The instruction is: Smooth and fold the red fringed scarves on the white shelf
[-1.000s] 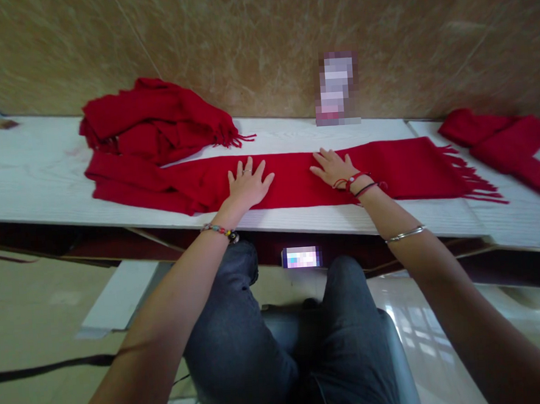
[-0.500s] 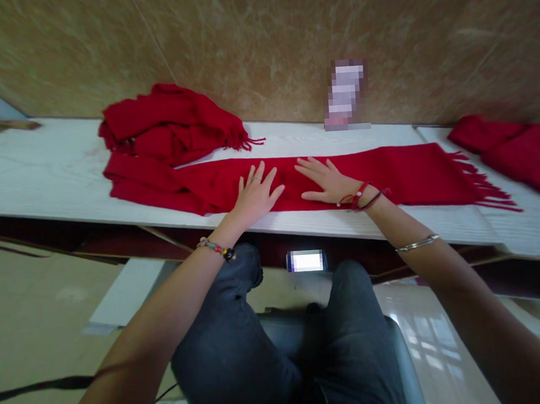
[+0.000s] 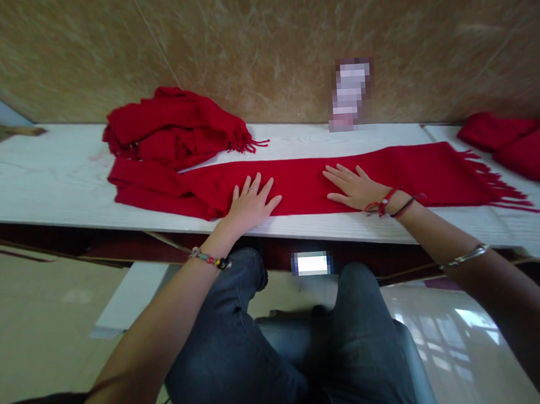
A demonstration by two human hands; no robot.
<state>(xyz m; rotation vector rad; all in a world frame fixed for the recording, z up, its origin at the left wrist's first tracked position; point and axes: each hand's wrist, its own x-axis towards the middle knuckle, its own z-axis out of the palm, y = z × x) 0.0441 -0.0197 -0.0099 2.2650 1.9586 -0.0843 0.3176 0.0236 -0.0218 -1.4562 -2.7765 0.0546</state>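
Observation:
A long red scarf (image 3: 414,167) with fringed ends lies stretched along a white table (image 3: 44,185). My left hand (image 3: 250,202) rests flat on the scarf near its front edge, fingers spread. My right hand (image 3: 355,187) lies flat on the scarf a little to the right, fingers stretched out towards the left. Neither hand holds anything. The scarf's left part runs under a bunched heap of red scarves (image 3: 174,127).
More red fabric (image 3: 513,141) lies at the table's right end. A blurred small upright object (image 3: 349,93) stands against the marbled wall. My knees in dark jeans and a grey seat (image 3: 287,335) are below the table edge.
My right hand slid left along the scarf towards my left hand, then back to the right. The left hand stayed nearly in place. The view shifted slightly.

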